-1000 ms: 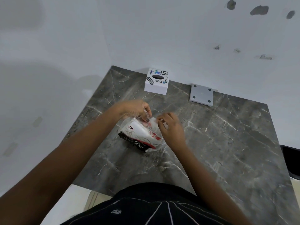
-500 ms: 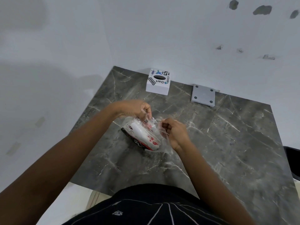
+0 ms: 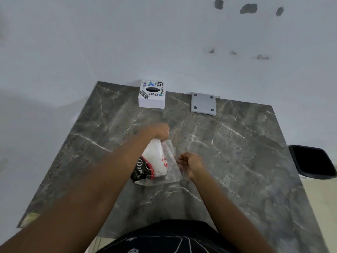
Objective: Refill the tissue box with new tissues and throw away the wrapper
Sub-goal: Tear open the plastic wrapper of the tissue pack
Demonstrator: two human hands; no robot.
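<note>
the tissue pack lies near the middle of the desk, white with a black and red printed end toward the person, its clear wrapper loose and spread open along the right side. the left hand is closed on the far end of the pack, pinching plastic or tissues there; which of the two is too blurred to tell. the right hand sits just beside the loose wrapper with fingers curled, and whether it grips the film cannot be told.

the tissue box stands well apart at the far edge of the desk against the wall, its dark oval slot showing no tissue. a grey plate with four screws lies near it. a black bin sits off the right edge of the desk.

judging from this, the task is early: the wrapper looks opened but the tissues are not yet out. loading the box and binning the wrapper remain.
</note>
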